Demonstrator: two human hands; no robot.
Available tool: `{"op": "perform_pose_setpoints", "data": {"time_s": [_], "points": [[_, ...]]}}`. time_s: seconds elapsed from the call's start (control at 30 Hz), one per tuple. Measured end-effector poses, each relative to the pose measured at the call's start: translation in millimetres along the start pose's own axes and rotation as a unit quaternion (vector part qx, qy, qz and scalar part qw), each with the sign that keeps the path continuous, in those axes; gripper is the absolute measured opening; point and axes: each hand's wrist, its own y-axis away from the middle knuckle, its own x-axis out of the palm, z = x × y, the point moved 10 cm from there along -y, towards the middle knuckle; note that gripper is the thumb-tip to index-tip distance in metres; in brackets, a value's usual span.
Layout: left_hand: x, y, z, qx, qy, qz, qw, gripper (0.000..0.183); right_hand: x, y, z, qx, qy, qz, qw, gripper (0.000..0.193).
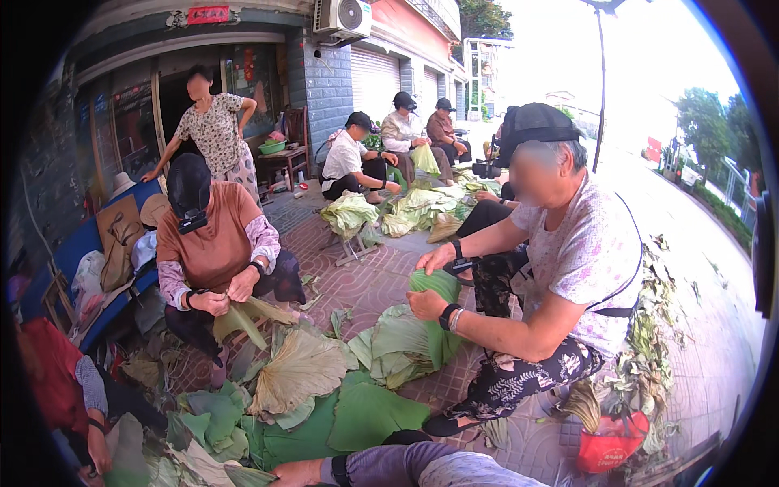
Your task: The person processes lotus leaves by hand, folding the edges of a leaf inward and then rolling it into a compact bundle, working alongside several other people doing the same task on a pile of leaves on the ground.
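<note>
At the lower edge, my right hand (299, 472) reaches in from the right in a greyish-purple sleeve with a dark wristband. The frame cuts off part of it. Its fingers are closed at the edge of a green lotus leaf (250, 476), beside a paler, dried leaf (199, 464). Just beyond lies a heap of large lotus leaves: flat dark green ones (369, 415) and a wilted, yellowish-brown one (300, 372) on top. My left hand is out of the picture.
Opposite, a person in an orange-brown top (213, 235) handles leaves. On the right another person (568, 243) holds a folded green leaf (436, 284). A red-vested co-worker's hand (97, 450) is at far left. Leaf scraps and a red bag (613, 442) lie on the right.
</note>
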Motion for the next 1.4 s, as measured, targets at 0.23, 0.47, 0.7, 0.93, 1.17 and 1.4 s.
{"op": "perform_pose_setpoints", "data": {"time_s": [0.23, 0.47, 0.7, 0.93, 1.17, 1.4], "points": [[-2.1, 25.4, 7.4, 0.024, -0.099, 0.036, 0.994, 0.032, 14.7, 28.6, 2.8, 0.012, 0.059, -0.003, 0.998, 0.033], [-117.2, 26.9, -3.4, 0.146, 0.218, 0.069, 0.962, 0.03, -11.4, 70.9, 27.8, 0.068, 0.009, -0.001, 0.998, 0.03], [-286.6, 133.6, -62.9, 0.347, 0.333, -0.229, 0.846, 0.023, -56.1, 123.9, 53.2, 0.062, 0.005, -0.333, 0.941, 0.024], [-305.1, 278.1, -80.1, 0.423, 0.228, -0.356, 0.801, 0.016, 26.4, 91.9, 69.6, -0.019, 0.097, -0.349, 0.932, 0.027], [-135.9, 258.7, -22.8, 0.3, 0.048, -0.066, 0.95, 0.031, 265.5, 15.4, 90.2, -0.167, 0.251, -0.061, 0.951, 0.033], [-92.2, 278.1, 22.4, 0.257, 0.088, 0.075, 0.96, 0.052, 329.9, 30.9, 84.1, -0.174, 0.463, 0.027, 0.869, 0.04]]}}
